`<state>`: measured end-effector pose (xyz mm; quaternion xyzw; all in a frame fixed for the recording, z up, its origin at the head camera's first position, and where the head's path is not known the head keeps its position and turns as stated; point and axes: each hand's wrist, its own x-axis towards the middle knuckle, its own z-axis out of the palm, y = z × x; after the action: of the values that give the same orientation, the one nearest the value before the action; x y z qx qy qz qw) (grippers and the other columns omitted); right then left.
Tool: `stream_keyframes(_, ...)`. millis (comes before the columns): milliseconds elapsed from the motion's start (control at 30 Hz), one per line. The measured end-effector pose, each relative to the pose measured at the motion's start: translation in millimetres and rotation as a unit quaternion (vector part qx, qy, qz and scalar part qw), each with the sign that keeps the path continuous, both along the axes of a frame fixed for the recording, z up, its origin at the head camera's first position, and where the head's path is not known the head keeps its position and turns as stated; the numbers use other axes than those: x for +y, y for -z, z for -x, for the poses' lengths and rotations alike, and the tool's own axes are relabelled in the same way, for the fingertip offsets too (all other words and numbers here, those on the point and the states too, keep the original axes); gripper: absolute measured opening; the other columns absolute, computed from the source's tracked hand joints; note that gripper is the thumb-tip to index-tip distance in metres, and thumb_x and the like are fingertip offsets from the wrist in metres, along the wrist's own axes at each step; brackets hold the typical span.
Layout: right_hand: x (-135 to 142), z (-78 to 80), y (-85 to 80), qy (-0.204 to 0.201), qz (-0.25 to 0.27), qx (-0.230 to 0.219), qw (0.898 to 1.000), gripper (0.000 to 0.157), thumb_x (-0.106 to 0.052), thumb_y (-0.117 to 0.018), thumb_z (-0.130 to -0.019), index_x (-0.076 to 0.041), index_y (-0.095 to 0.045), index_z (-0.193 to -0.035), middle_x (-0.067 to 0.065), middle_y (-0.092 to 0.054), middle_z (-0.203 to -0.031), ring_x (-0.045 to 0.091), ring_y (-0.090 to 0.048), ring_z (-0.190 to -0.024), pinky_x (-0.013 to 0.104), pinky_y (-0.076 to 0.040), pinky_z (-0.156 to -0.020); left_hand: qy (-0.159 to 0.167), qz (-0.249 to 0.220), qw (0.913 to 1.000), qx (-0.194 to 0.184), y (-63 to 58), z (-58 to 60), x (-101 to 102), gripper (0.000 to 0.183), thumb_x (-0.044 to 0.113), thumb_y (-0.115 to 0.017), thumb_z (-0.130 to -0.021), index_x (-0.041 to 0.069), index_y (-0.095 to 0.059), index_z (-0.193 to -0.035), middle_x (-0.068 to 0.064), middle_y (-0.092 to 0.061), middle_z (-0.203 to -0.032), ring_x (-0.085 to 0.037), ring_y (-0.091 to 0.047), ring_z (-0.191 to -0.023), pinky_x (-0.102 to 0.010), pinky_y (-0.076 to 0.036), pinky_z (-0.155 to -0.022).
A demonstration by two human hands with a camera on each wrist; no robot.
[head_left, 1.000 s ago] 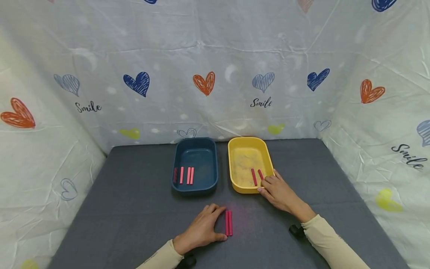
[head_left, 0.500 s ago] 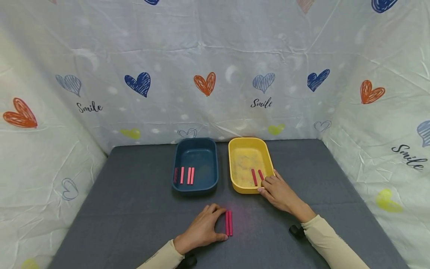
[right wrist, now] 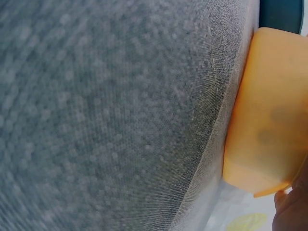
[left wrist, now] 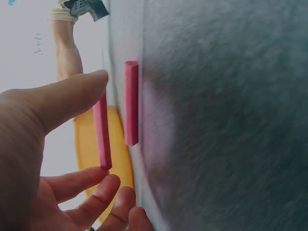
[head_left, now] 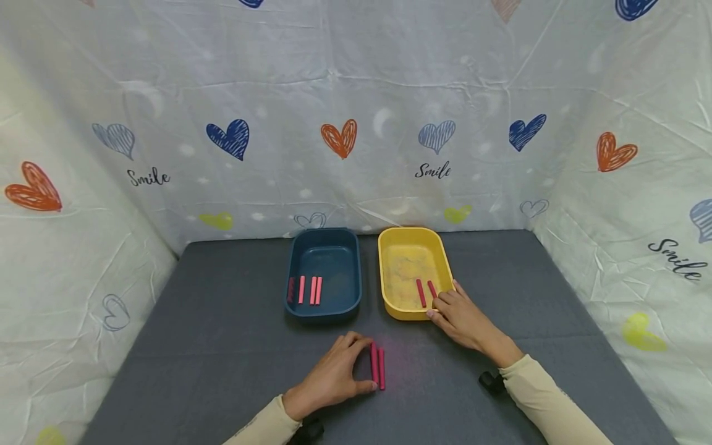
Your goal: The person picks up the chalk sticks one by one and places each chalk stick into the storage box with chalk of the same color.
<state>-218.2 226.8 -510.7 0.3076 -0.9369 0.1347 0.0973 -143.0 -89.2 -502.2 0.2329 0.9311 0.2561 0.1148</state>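
Note:
Between thumb and fingertips my left hand (head_left: 334, 374) pinches a pinkish-red stick (left wrist: 102, 130) by its two ends. In the left wrist view the stick is held above the table. A second red stick (head_left: 381, 369) lies just to its right on the grey cloth. My right hand (head_left: 466, 318) grips the near right corner of a yellow tray (head_left: 387, 272), fingers over its rim. Inside that tray lie two red sticks (head_left: 421, 293), one partly hidden by the right fingers. The right wrist view shows the tray's outer wall (right wrist: 267, 110) and part of the hand.
Left of the yellow tray stands a dark blue tray (head_left: 328, 253) with three lighter pink sticks (head_left: 301, 290) inside. A grey cloth (head_left: 222, 346) covers the table. A white curtain printed with hearts (head_left: 378, 74) hangs behind and at both sides.
My left hand has taken hold of the left stick of the pair and raised it slightly, a little away from the other. The right hand stays at the yellow tray.

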Motion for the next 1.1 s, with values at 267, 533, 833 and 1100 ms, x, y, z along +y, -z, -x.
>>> stream_keyframes(267, -0.2, -0.3, 0.4, 0.002, 0.000, -0.002, 1.000, 0.021, -0.035, -0.051, -0.102, -0.019, -0.062, -0.096, -0.002, -0.062, -0.095, 0.020, -0.057, -0.098, 0.060, -0.023, -0.118, -0.016, -0.024, 0.9993, 0.023, -15.2, 4.4, -1.6, 0.077, 0.046, -0.081, -0.075, 0.016, -0.052, -0.139, -0.001, -0.052, -0.129, -0.015, -0.049, -0.111, -0.040, -0.053, -0.091)
stream_keyframes(533, -0.1, -0.6, -0.6, 0.002, 0.002, 0.000, 1.000, 0.020, -0.035, -0.051, -0.102, -0.019, -0.062, -0.095, -0.002, -0.061, -0.094, 0.020, -0.057, -0.099, 0.058, -0.021, -0.119, -0.009, -0.038, 0.9974, 0.061, -30.7, 11.6, -0.8, 0.077, 0.044, -0.081, -0.077, 0.016, -0.050, -0.141, -0.001, -0.049, -0.133, -0.017, -0.048, -0.119, -0.041, -0.052, -0.095)
stream_keyframes(833, -0.3, -0.6, 2.3, 0.001, 0.002, -0.002, 1.000, 0.021, -0.035, -0.050, -0.102, -0.019, -0.062, -0.094, -0.002, -0.061, -0.094, 0.020, -0.057, -0.097, 0.058, -0.021, -0.119, -0.032, -0.047, 0.9947, 0.085, -52.8, 23.4, 4.8, 0.080, 0.042, -0.082, -0.076, 0.016, -0.048, -0.143, -0.004, -0.048, -0.136, -0.020, -0.048, -0.117, -0.043, -0.053, -0.094)
stream_keyframes(1100, -0.4, 0.1, 1.3, 0.002, 0.002, -0.003, 1.000, 0.021, -0.035, -0.051, -0.102, -0.019, -0.062, -0.095, -0.001, -0.061, -0.094, 0.021, -0.057, -0.099, 0.058, -0.020, -0.120, -0.057, -0.060, 0.9915, 0.101, -67.9, 38.4, 5.4, 0.080, 0.040, -0.082, -0.078, 0.017, -0.046, -0.145, -0.004, -0.046, -0.138, -0.020, -0.047, -0.118, -0.042, -0.053, -0.095)
